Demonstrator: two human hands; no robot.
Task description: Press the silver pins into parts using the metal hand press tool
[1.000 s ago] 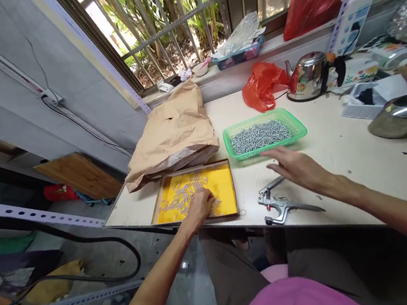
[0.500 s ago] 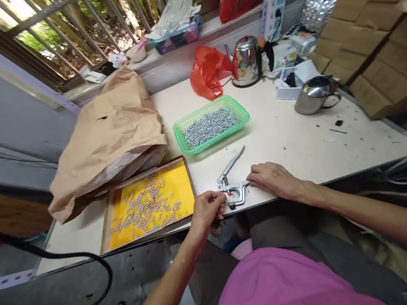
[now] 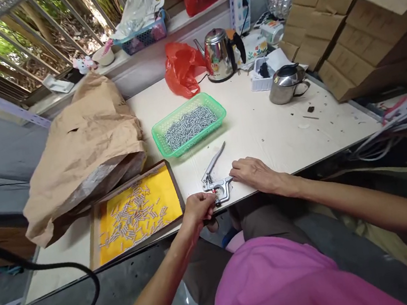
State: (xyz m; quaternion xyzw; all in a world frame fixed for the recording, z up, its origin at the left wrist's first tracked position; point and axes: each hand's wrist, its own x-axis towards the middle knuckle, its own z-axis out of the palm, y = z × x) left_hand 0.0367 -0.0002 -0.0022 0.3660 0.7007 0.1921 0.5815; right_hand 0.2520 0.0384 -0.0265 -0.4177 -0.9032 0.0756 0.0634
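A metal hand press plier lies at the table's front edge, its handle pointing away from me. My left hand is pinched at the plier's head, fingers closed on something too small to make out. My right hand rests on the plier's jaw from the right, fingers curled over it. A yellow-lined tray with several small metal pieces sits to the left. A green basket full of the same metal pieces stands behind the plier.
A brown paper sack lies behind the tray. A red plastic bag, a steel kettle and a steel pot stand at the back. Cardboard boxes are stacked at the right. A black cable loops at the lower left.
My left hand left the yellow tray and came to the plier's head. My right hand came down onto the plier. The view swung right and the plier was turned.
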